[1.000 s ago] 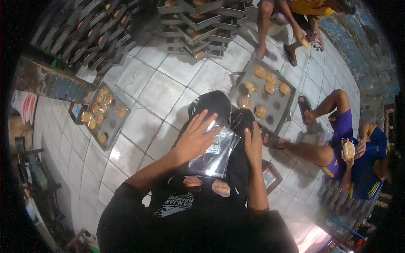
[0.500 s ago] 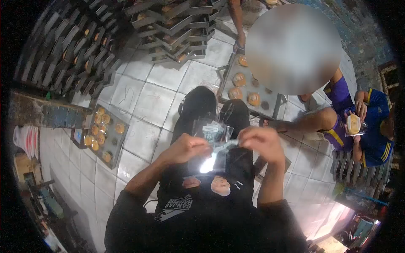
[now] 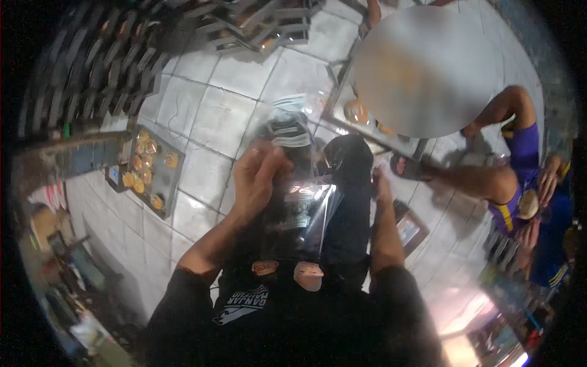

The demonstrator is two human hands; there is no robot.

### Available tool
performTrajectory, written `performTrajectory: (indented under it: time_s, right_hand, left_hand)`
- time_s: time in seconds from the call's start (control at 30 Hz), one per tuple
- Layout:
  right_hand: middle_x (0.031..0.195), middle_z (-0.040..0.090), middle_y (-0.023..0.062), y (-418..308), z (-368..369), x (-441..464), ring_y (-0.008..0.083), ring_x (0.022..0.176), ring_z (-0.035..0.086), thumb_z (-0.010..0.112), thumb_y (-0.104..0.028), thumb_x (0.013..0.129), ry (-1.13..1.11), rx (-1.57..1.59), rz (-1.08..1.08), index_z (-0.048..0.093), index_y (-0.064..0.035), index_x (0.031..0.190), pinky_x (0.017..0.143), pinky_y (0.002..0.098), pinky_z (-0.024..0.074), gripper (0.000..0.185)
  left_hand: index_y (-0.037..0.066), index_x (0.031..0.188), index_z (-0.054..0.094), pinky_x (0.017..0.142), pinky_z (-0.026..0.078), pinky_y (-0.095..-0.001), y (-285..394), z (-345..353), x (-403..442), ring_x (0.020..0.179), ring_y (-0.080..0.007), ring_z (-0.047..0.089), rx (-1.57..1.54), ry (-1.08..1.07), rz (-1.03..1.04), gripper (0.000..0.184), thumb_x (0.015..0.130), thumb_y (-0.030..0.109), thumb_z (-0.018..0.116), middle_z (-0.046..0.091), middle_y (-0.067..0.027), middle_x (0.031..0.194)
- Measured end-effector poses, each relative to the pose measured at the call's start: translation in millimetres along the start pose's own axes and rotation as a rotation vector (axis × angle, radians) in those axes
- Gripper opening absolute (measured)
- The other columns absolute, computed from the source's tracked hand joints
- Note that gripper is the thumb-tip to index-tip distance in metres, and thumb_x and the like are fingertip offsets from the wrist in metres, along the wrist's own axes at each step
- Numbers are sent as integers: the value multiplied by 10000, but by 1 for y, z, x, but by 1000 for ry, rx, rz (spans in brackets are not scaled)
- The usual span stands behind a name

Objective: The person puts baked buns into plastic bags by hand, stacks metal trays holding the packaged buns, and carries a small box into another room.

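Left fingers (image 3: 279,161) pinch the near edge of a blurred clear bag (image 3: 290,129); whether right fingers (image 3: 380,178) are closed, I cannot tell.

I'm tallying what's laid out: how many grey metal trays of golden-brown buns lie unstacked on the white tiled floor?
2: one tray at the left, another tray at the upper right, partly blurred over. The blur may hide more.

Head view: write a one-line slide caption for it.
Left hand holding a clear bag over the knees, a tray of buns on the floor.
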State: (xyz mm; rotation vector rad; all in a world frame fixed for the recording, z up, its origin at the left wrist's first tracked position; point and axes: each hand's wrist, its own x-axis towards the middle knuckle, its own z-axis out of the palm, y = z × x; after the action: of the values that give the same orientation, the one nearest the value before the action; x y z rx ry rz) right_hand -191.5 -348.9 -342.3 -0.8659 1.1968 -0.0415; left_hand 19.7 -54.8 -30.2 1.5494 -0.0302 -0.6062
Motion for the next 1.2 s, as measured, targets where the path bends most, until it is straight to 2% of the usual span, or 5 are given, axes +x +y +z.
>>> performTrajectory:
  time_s: [0.3,0.5,0.8,1.0,1.2]
  right_hand:
    - [1383,543,135,-47,-22,155,315,1251,519,497,-317,1039,-98,1155,-162,490,17,1310,1099,424,452,430]
    - [1222,652,172,-25,-20,213,282,1112,644,618,-226,954,108,87,-268,539,-23,1336,911,370,527,440]
    - [1094,686,236,-59,61,179,366,1069,665,702,-595,763,246,-1275,-230,592,-12,1168,901,421,511,718]
    - [1114,667,161,-30,50,156,253,977,650,764,-335,838,118,-591,-403,561,-12,1236,845,392,528,551]
    - [1312,583,112,-181,95,-123,215,1150,598,792,-212,821,-366,233,-373,422,-28,1432,1008,360,467,737]
  left_hand:
    - [27,953,539,486,466,-238,-17,3,15,525,-99,574,187,220,127,147,1020,157,551,653,-88,712]
    - [12,1063,459,440,431,-240,-15,5,19,441,-108,509,238,246,150,196,1027,191,530,559,-83,561]
    - [40,1062,461,444,449,-252,-11,12,19,429,-116,503,195,305,155,160,1014,170,542,577,-83,594]
    - [41,930,551,460,391,-226,-12,7,22,500,-67,465,49,213,120,135,1008,151,563,565,-13,655]
    - [49,870,562,547,419,-273,15,5,16,611,-95,486,-227,87,-1,235,1036,196,485,534,-3,729]
